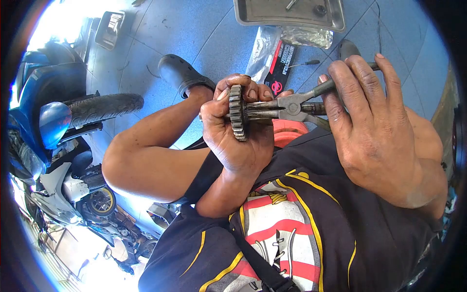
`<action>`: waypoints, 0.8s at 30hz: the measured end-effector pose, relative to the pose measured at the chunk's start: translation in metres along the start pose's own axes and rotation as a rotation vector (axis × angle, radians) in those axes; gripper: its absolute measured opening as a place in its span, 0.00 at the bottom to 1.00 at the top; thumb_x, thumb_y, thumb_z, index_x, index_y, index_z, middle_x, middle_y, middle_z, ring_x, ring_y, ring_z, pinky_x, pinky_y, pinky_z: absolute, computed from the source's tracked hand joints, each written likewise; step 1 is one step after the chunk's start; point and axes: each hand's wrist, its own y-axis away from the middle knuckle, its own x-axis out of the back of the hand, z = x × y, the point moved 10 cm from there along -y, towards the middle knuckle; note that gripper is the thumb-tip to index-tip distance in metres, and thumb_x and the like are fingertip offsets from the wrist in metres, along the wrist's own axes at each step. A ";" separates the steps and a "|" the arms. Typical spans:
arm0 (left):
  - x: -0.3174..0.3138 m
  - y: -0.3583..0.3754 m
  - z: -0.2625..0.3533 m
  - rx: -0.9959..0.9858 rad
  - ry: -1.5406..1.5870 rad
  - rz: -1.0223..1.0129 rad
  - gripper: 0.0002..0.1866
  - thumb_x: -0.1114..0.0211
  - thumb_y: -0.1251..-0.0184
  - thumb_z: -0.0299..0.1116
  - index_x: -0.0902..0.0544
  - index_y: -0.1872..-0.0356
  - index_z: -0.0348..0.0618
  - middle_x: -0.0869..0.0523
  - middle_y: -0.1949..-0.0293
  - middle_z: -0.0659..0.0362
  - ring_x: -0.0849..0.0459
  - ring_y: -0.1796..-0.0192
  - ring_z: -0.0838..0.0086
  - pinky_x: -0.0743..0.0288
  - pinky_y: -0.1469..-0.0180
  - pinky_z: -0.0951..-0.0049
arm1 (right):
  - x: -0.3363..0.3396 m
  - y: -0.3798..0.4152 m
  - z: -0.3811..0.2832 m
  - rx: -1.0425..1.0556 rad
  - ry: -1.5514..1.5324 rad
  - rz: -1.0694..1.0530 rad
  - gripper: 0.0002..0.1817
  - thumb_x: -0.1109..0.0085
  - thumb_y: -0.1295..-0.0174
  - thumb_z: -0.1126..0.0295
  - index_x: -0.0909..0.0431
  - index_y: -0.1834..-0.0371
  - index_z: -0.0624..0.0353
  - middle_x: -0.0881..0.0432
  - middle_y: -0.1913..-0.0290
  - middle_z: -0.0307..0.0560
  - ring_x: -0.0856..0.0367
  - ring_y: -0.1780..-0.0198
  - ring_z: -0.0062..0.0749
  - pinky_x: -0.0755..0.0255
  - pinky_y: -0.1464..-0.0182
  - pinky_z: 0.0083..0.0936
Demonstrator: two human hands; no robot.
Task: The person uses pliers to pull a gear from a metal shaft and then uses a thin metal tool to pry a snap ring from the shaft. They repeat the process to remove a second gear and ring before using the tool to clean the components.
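Gear sits in left hand, edge-on to the view, fingers curled round it from behind and fingertips over the top, thumb at its left side, so a closed hold. Shaft looks to run crosswise through it, long axis roughly left to right, pointing at right hand. Pliers lie nearly along that same axis, over the shaft, noses aimed left at the gear's right face; tip contact too fine to tell. Left hand is nearer the gear, right is well out at the handle end: fingers fanned over the upper handle, lower one running under the hand, palm grip hidden, so can't tell how hard it squeezes. Closer to the body, below the hands, shirt has a lace print, no readable words. Just past the hands on the floor, packet reads "MOTORCYCLE CHAIN", first letters hard to make out, plus round red logo, brand not legible. Screwdriver beside it, right side. Farther out, straight beyond the hands, tray with small metal parts; tyre off left of left hand, no marking legible
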 end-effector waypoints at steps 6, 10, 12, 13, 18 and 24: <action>0.011 -0.003 0.001 0.043 -0.060 0.027 0.16 0.50 0.37 0.41 0.24 0.57 0.41 0.26 0.69 0.58 0.25 0.60 0.64 0.26 0.46 0.44 | 0.000 0.007 0.005 0.011 -0.120 0.069 0.20 0.43 0.54 0.73 0.21 0.59 0.77 0.26 0.48 0.61 0.27 0.44 0.51 0.35 0.39 0.55; 0.001 0.000 0.005 0.029 -0.047 0.018 0.16 0.50 0.37 0.40 0.25 0.56 0.41 0.25 0.68 0.58 0.25 0.60 0.65 0.26 0.46 0.42 | 0.006 0.003 0.002 0.029 -0.120 0.145 0.18 0.43 0.55 0.74 0.20 0.62 0.77 0.25 0.47 0.60 0.25 0.46 0.50 0.36 0.38 0.56; 0.000 -0.001 0.005 0.027 -0.019 -0.011 0.16 0.49 0.38 0.40 0.25 0.56 0.41 0.25 0.68 0.57 0.25 0.61 0.65 0.26 0.46 0.46 | 0.013 0.000 0.003 0.022 -0.033 0.199 0.17 0.43 0.54 0.74 0.20 0.62 0.77 0.25 0.46 0.61 0.25 0.45 0.51 0.36 0.38 0.56; -0.001 -0.002 0.003 0.033 0.009 -0.038 0.16 0.49 0.38 0.39 0.25 0.56 0.40 0.25 0.68 0.57 0.25 0.61 0.65 0.26 0.47 0.49 | 0.010 -0.001 0.004 0.020 -0.041 0.170 0.17 0.43 0.54 0.74 0.20 0.62 0.77 0.25 0.44 0.62 0.25 0.44 0.51 0.36 0.37 0.56; 0.020 -0.007 0.006 0.000 0.062 -0.002 0.18 0.47 0.40 0.41 0.23 0.57 0.37 0.26 0.68 0.56 0.28 0.61 0.65 0.29 0.47 0.58 | 0.012 -0.002 0.013 -0.010 -0.034 0.177 0.16 0.43 0.53 0.74 0.21 0.63 0.78 0.26 0.40 0.64 0.26 0.38 0.52 0.37 0.36 0.55; 0.007 -0.005 -0.007 0.126 0.063 0.026 0.17 0.47 0.40 0.38 0.21 0.59 0.36 0.24 0.68 0.55 0.26 0.62 0.68 0.29 0.50 0.63 | 0.023 -0.007 0.009 0.067 -0.167 -0.018 0.15 0.44 0.51 0.76 0.21 0.61 0.77 0.26 0.37 0.62 0.28 0.35 0.52 0.38 0.35 0.55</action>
